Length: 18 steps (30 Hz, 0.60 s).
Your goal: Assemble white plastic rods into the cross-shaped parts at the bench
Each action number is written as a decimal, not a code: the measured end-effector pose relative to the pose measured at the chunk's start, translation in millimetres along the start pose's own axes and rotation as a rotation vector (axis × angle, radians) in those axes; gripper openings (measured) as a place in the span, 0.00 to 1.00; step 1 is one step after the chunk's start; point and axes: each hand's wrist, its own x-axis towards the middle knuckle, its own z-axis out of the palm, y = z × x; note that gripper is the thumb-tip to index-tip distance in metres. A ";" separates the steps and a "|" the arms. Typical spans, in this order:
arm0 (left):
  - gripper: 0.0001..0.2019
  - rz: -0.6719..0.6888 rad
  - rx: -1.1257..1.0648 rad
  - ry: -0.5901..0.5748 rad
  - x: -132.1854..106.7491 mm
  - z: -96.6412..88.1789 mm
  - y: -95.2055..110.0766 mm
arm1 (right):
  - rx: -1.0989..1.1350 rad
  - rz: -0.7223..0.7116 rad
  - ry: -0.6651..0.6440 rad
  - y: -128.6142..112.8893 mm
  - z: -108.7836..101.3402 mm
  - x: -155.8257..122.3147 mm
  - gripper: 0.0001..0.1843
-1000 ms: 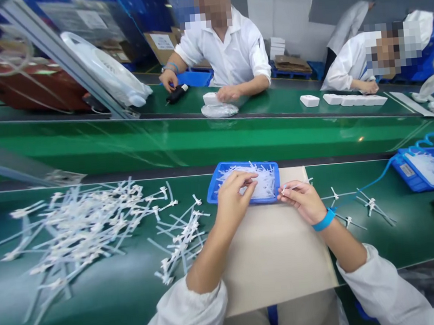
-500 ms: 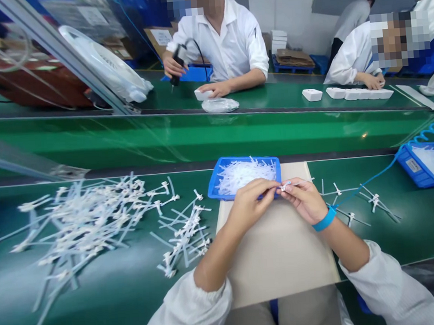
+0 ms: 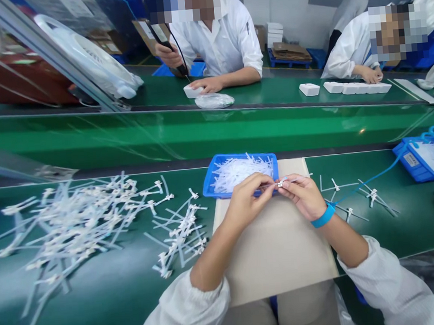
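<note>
White plastic tie (image 3: 280, 183): where is it held?

Just above the near corner of the blue tray (image 3: 239, 156), pinched between both hands.

And each grip?

Left hand (image 3: 251, 195) and right hand (image 3: 302, 198) are clamped on it, fingertips nearly meeting, over a beige board (image 3: 276, 248); loose ties (image 3: 82, 218) lie heaped on the green worktop (image 3: 101, 312) to the left.
</note>
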 end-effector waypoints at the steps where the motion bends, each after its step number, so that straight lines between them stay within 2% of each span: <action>1: 0.03 -0.015 0.008 -0.008 0.0 -0.3 0.4 | -0.006 0.001 -0.001 -0.4 -0.1 -0.1 0.18; 10: 0.07 -0.022 0.001 -0.049 -1.4 -1.2 -0.5 | -0.029 -0.030 -0.015 -2.3 0.9 0.3 0.19; 18: 0.06 0.009 -0.029 -0.033 0.4 -3.9 1.2 | -0.017 -0.017 0.014 -2.3 1.0 -0.8 0.20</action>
